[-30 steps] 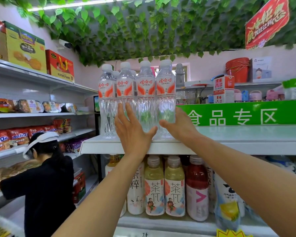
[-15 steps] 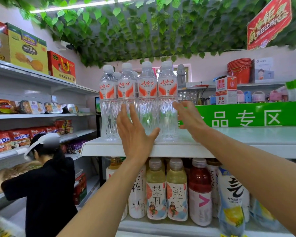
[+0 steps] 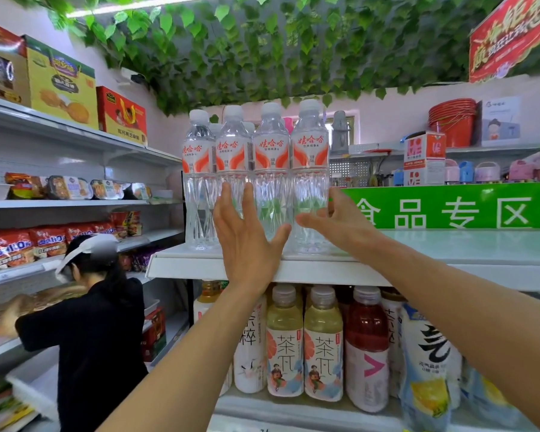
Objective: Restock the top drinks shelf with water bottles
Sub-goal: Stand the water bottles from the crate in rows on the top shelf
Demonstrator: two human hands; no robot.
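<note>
Several clear water bottles (image 3: 272, 157) with white caps and red-and-white labels stand upright in a tight row at the left end of the top shelf (image 3: 449, 263), with more caps showing behind them. My left hand (image 3: 247, 241) is raised flat in front of the lower bodies of the middle bottles, fingers spread, holding nothing. My right hand (image 3: 340, 222) hovers at the lower right side of the rightmost bottle (image 3: 309, 169), fingers apart, gripping nothing. Whether either hand touches the plastic is unclear.
The top shelf runs right past a green sign (image 3: 449, 207). Below stand tea bottles (image 3: 303, 344), a red drink (image 3: 367, 347) and pouches. A person in black with a white visor (image 3: 97, 322) bends at the snack shelves on the left. Leaf garlands (image 3: 262, 48) hang overhead.
My right hand has left the rightmost bottle's front, risen to its right side, then drifted back down and in. My left hand stays in front of the row, slightly lower.
</note>
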